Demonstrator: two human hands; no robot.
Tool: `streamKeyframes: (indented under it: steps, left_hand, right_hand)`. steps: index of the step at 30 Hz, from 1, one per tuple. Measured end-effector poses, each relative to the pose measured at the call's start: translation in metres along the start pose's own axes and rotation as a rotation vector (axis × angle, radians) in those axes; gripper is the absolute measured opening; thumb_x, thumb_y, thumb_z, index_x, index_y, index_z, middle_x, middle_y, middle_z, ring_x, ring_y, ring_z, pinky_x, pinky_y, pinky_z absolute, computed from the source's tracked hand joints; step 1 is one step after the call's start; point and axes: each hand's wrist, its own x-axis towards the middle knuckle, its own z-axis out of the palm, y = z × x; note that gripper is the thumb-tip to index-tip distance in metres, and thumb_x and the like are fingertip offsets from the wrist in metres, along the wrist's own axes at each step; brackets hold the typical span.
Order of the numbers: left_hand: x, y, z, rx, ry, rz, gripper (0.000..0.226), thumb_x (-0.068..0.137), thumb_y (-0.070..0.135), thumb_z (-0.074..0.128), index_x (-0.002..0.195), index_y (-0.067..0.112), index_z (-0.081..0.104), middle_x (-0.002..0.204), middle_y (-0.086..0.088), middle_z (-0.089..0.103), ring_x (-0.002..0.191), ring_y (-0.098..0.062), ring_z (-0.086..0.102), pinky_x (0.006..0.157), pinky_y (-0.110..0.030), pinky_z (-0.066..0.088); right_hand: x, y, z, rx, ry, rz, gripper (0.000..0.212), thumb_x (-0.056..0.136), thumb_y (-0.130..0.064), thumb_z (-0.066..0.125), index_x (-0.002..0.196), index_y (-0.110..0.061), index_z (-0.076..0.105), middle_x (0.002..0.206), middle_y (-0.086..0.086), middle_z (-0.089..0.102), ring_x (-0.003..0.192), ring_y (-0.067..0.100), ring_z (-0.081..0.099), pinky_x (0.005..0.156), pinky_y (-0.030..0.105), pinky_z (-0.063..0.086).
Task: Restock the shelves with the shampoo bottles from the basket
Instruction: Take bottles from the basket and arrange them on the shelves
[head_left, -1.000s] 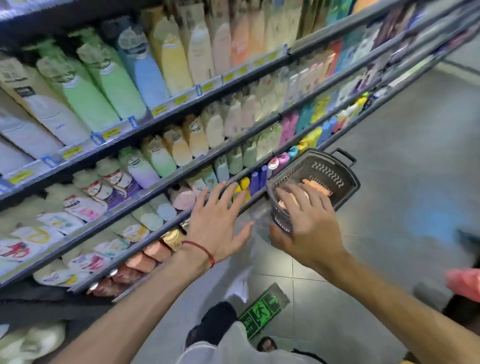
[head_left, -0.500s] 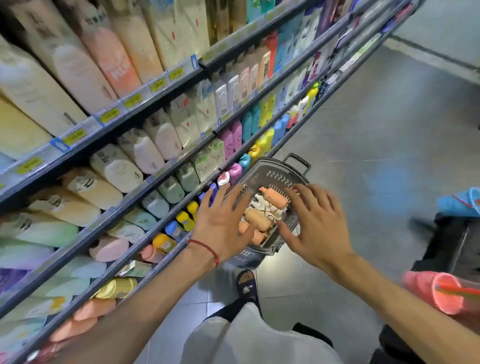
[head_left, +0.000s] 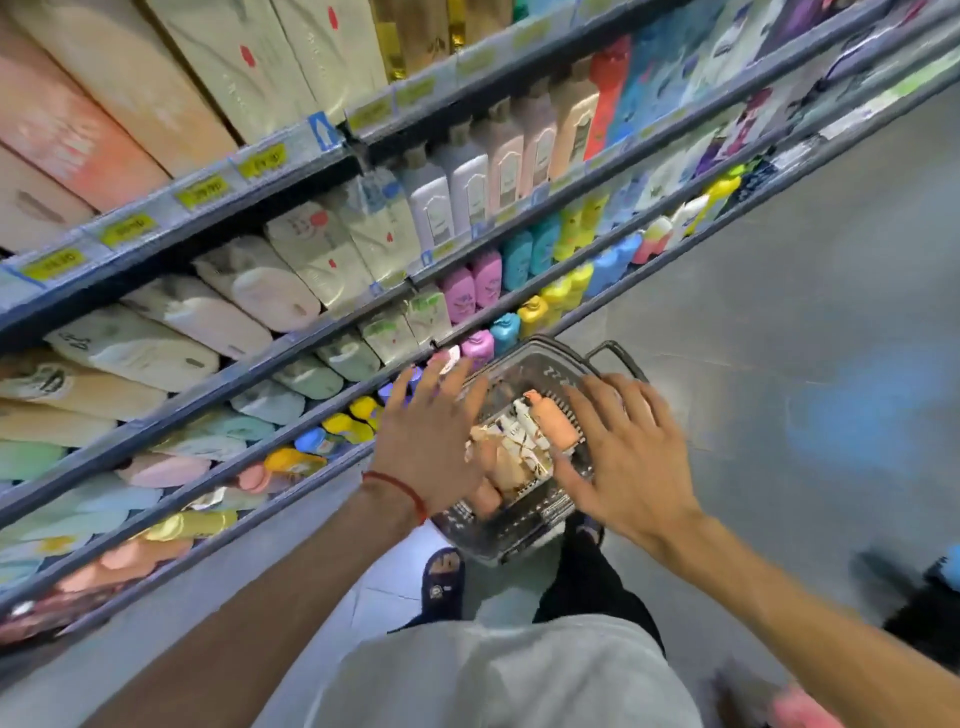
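Both hands hang spread over a dark grey basket (head_left: 524, 540) that sits on the grey floor (head_left: 779, 364) at about 6 o'clock from the shelves (head_left: 291, 343), just beside the lowest shelf edge. The left hand (head_left: 434, 441), with a red string (head_left: 400, 488) round its wrist, covers the basket's 9 o'clock side; its fingers (head_left: 452, 374) are splayed and released, gripping nothing. The right hand (head_left: 623, 457) lies over the 3 o'clock rim, fingers likewise spread wide and empty. Between the 2 hands the shampoo bottles (head_left: 524, 441) lie loose in the basket: several white ones with dark lettering too blurred to read, and a peach-coloured bottle (head_left: 553, 421) lying tilted on top towards 2 o'clock. The basket's handle (head_left: 618, 353) sticks out at its far 1 o'clock end. The shelves climb in slanted rows to 12 o'clock, packed with white, cream, green, pink, blue and yellow bottles, and yellow price tags (head_left: 202, 189) line the shelf edges; their figures and every brand name are smeared by motion and cannot be made out. Below the basket, at 6 o'clock, a dark sandal (head_left: 441, 577) with a small round printed mark stands on the floor, next to a black trouser leg (head_left: 592, 587) and a pale grey shirt (head_left: 498, 675).
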Motion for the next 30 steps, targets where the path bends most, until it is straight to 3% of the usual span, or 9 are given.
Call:
streamKeyframes:
  steps: [4,11,20,26,30]
  left_hand:
    - [0.020,0.038,0.002,-0.052,-0.002,-0.182,0.070,0.092,0.062,0.040,0.147,0.021,0.052,0.155,-0.007,0.048,0.144,-0.035,0.041,0.114,-0.059,0.035]
    - [0.039,0.071,0.032,-0.112,0.015,-0.284,0.068,0.087,0.057,0.047,0.139,0.016,0.057,0.141,-0.010,0.056,0.133,-0.037,0.050,0.108,-0.054,0.036]
    - [0.046,0.055,0.142,-0.197,-0.076,-0.319,0.063,0.086,0.052,0.051,0.138,0.016,0.059,0.143,-0.009,0.055,0.136,-0.035,0.048,0.108,-0.053,0.035]
    - [0.052,0.049,0.241,-0.260,-0.164,-0.348,0.065,0.087,0.055,0.040,0.138,0.018,0.057,0.142,-0.008,0.055,0.132,-0.033,0.049,0.105,-0.051,0.043]
    - [0.063,0.046,0.314,-0.325,-0.180,-0.428,0.064,0.087,0.057,0.047,0.138,0.020,0.057,0.142,-0.006,0.056,0.130,-0.033,0.050,0.101,-0.049,0.044]
  right_hand:
    - [0.033,0.055,0.010,-0.001,-0.064,-0.157,0.064,0.094,-0.054,0.049,0.141,-0.012,0.058,0.144,0.012,0.059,0.135,0.035,0.050,0.116,0.050,0.034]
    - [0.070,0.100,0.033,-0.029,-0.155,-0.301,0.068,0.093,-0.053,0.048,0.145,-0.009,0.053,0.146,0.013,0.056,0.134,0.037,0.050,0.115,0.052,0.036]
    - [0.087,0.079,0.123,-0.035,-0.221,-0.289,0.064,0.092,-0.053,0.049,0.140,-0.011,0.056,0.141,0.012,0.059,0.131,0.036,0.051,0.111,0.051,0.040]
    - [0.098,0.062,0.222,-0.061,-0.263,-0.319,0.065,0.092,-0.054,0.050,0.140,-0.012,0.057,0.138,0.011,0.060,0.130,0.035,0.050,0.109,0.050,0.040]
    - [0.109,0.054,0.296,-0.048,-0.298,-0.362,0.065,0.090,-0.055,0.052,0.139,-0.013,0.056,0.139,0.008,0.059,0.130,0.033,0.048,0.108,0.047,0.035]
